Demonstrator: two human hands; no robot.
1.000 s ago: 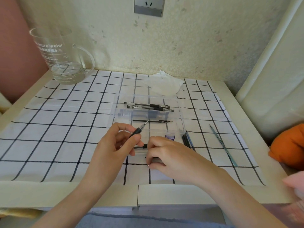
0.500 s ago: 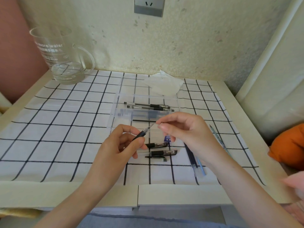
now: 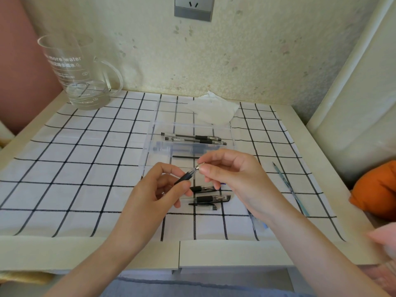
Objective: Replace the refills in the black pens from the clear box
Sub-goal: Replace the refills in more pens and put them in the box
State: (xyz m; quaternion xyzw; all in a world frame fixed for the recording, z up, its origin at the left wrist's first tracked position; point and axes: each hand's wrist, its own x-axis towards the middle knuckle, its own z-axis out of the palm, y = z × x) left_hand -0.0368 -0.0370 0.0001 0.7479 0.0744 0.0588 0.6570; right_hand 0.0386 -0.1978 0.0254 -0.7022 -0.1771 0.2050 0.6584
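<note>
The right hand (image 3: pixel 233 174) has come up off the surface (image 3: pixel 128 251), where it was pressed down among the loose parts a second ago. It has closed the last small gap to the left hand (image 3: pixel 154 196). The bare refill point that showed between them half a second ago is now covered. The right thumb and forefinger pinch a small silver metal pen tip (image 3: pixel 198 167) and hold it against the upper end of the slim black rubber-gripped pen section (image 3: pixel 184 179). The left hand pinches that section between thumb and fingers, tilted up toward the right hand, and has hardly shifted.

Just under both hands, on the white cloth with black grid lines (image 3: pixel 85 168), lie a short black-and-clear pen piece (image 3: pixel 203 189), a clear pen barrel with a black grip (image 3: pixel 212 198) and a clear cap with a black clip (image 3: pixel 203 206), all where they lay before. Beyond the fingertips sits the clear plastic box (image 3: pixel 192 125). It holds two black-gripped clear pens (image 3: pixel 192 136) side by side toward its far side and a thin black refill (image 3: pixel 185 156) nearer the hands. Well apart to the right of the right hand, a thin pale blue refill (image 3: pixel 291 189) lies on the cloth. Far beyond the left hand stands a clear glass jug (image 3: pixel 79 76), and beyond the box lies a crumpled white tissue (image 3: pixel 214 110).
</note>
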